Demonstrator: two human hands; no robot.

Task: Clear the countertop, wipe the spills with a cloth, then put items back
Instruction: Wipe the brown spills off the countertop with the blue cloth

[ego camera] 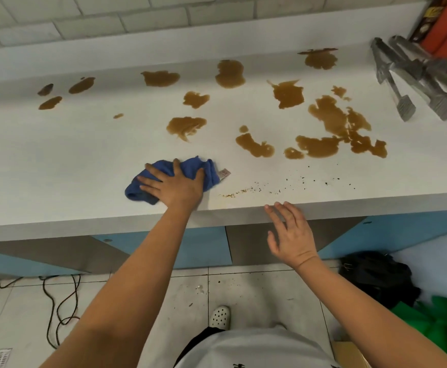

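While my left hand (173,188) presses flat on the blue cloth (190,170), fingers spread and straight over its crumpled folds, the cloth sits on the white counter (58,160) close to the near edge. A small white label (223,173) sticks out from the cloth on the side toward my right hand. My right hand (290,233) hovers at the counter's front edge, fingers relaxed and loosely spread, holding nothing; whether its fingertips touch the edge I cannot tell. Beyond both hands, brown spills (334,120) lie scattered across the counter, the largest cluster ahead of my right hand and smaller patches ahead of and beyond my left. Between my two hands and trailing out past the right one, dark crumbs (243,192) dot the surface near the edge. Far ahead and to the right of my right hand, metal tongs (413,75) lie on the counter, beside coloured boxes (445,25) at the wall.
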